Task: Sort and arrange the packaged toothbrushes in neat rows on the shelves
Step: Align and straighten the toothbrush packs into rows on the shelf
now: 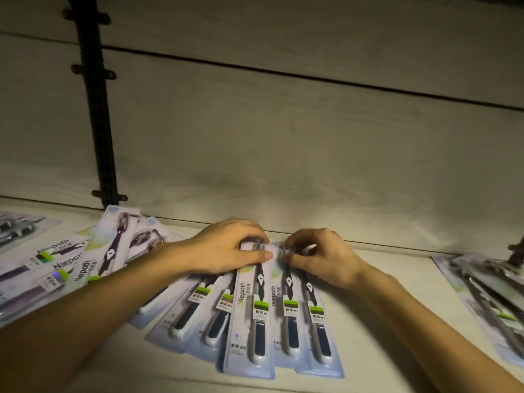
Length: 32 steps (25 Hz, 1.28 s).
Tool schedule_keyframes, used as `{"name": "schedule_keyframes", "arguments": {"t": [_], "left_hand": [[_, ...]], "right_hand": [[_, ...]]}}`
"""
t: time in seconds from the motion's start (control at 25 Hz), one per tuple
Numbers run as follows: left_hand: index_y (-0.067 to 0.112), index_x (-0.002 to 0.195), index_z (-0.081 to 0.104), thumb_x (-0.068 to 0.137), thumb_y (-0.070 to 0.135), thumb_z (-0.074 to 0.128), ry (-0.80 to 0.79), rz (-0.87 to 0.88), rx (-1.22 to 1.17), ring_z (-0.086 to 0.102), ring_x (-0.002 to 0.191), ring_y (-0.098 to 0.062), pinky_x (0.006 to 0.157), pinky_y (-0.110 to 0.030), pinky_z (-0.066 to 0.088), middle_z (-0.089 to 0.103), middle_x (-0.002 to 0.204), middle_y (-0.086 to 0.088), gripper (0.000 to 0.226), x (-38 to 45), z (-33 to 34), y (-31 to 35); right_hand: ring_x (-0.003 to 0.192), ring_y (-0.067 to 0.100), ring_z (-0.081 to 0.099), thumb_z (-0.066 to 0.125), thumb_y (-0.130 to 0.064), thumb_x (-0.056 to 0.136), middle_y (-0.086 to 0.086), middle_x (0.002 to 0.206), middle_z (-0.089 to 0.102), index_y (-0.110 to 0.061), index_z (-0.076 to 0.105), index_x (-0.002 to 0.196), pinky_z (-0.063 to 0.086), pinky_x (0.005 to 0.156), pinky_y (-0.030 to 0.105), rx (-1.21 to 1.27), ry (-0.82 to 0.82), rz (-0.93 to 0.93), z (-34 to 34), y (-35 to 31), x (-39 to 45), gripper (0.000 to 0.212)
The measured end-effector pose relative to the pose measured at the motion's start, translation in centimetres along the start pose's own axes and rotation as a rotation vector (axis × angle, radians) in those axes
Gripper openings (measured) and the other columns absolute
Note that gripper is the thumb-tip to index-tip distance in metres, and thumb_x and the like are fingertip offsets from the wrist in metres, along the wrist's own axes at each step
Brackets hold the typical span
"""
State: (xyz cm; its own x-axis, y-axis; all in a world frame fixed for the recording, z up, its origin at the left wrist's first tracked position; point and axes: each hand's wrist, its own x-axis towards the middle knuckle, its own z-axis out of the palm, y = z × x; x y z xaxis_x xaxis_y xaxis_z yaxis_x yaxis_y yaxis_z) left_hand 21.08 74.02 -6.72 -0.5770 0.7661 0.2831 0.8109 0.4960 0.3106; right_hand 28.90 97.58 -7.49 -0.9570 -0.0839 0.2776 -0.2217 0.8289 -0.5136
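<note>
Plastic packs [263, 313] fan mid-frame, half-aligned; left hand [226, 248] and right hand [320, 256] pinch their tops; lower-left pile [48, 268] remains unsorted.

Both hands [226, 248] on fanned toothbrush packs [252, 313]

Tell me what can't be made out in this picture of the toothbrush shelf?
- Tops of the middle packs: covered by the left hand and right hand, head view.
- Right pile: cut off by the frame edge.
- Small label print: too small and dim.
</note>
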Motion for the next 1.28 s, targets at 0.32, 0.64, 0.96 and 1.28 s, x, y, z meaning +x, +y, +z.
{"name": "schedule_keyframes", "arguments": {"t": [0.32,0.64,0.96,1.28], "left_hand": [[0.034,0.137,0.058,0.087,0.079,0.039,-0.033,-0.023,0.085,0.048,0.121,-0.007,0.102,-0.039,0.045,0.052,0.132,0.012,0.07,-0.3,0.4,2.0],[0.028,0.147,0.046,0.088,0.077,0.038,-0.157,-0.028,0.123,0.048,0.132,-0.009,0.11,-0.039,0.042,0.048,0.147,0.012,0.077,-0.6,-1.1,1.6],[0.041,0.152,0.036,0.099,0.066,0.034,-0.207,-0.018,0.235,0.022,0.152,-0.014,0.123,-0.039,0.022,0.02,0.166,0.008,0.059,-0.3,0.2,2.0],[0.037,0.138,0.053,0.093,0.07,0.022,-0.123,0.022,0.318,0.052,0.126,-0.009,0.105,-0.041,0.041,0.055,0.136,0.017,0.064,0.1,1.1,2.2]], "right_hand": [[0.092,0.007,0.069,0.068,-0.024,0.083,-0.01,0.094,0.077,-0.023,0.079,0.095,0.054,0.092,0.034,0.15,-0.018,0.064,-1.2,-0.2,-0.2,0.015],[0.087,0.006,0.067,0.073,-0.041,0.083,-0.012,0.092,0.074,-0.027,0.077,0.097,0.055,0.086,0.033,0.03,-0.018,0.118,-2.3,0.1,-0.4,0.019],[0.09,0.009,0.065,0.074,-0.043,0.08,-0.01,0.094,0.074,-0.028,0.076,0.1,0.055,0.087,0.034,-0.014,-0.055,0.146,-2.9,-0.1,-0.6,0.025],[0.087,0.009,0.066,0.079,-0.037,0.077,-0.007,0.093,0.073,-0.027,0.076,0.105,0.055,0.081,0.026,0.01,-0.057,0.169,-3.3,0.0,-0.5,0.031]]}}
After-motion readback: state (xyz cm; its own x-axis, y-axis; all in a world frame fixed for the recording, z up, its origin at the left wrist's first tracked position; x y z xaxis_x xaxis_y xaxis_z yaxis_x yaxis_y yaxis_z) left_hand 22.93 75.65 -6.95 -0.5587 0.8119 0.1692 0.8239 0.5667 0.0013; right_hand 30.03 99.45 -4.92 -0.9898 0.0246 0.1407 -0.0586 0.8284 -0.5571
